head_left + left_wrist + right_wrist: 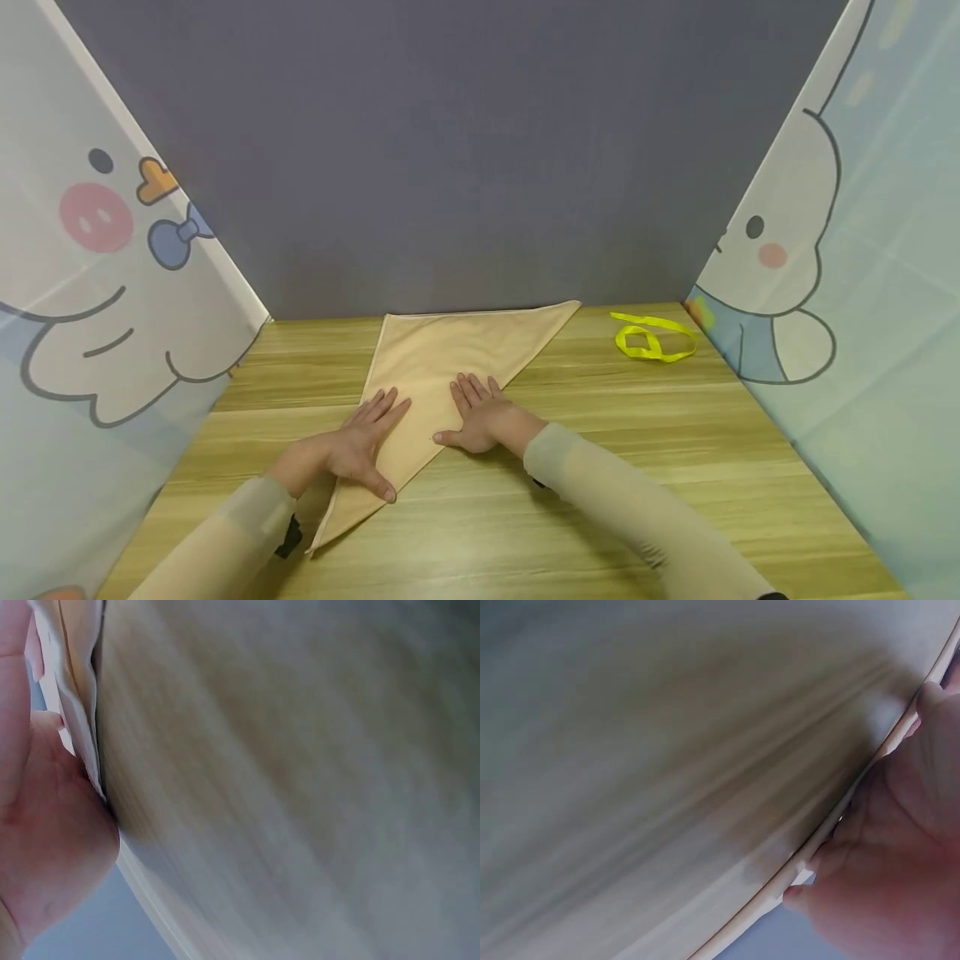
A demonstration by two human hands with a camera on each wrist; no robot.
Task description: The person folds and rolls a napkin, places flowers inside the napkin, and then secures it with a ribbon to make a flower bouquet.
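Note:
A beige cloth [435, 350], folded into a triangle, lies on the wooden table. One corner points to the back right and another toward the front left. My left hand [362, 446] rests on its left part with fingers spread, the thumb at the slanting front edge. Farther right, my right hand [480, 417] lies palm down over the same slanting edge, fingers straight on the cloth. In the left wrist view the cloth edge [82, 712] runs beside the palm. The right wrist view has the cloth edge [780, 885] under the palm.
A yellow ribbon [652, 342] lies loosely looped at the back right of the wooden table [570, 533]. A grey panel [465, 158] stands along the back. Printed cartoon sheets [97, 333] wall in the left side, with a similar sheet [855, 275] on the right.

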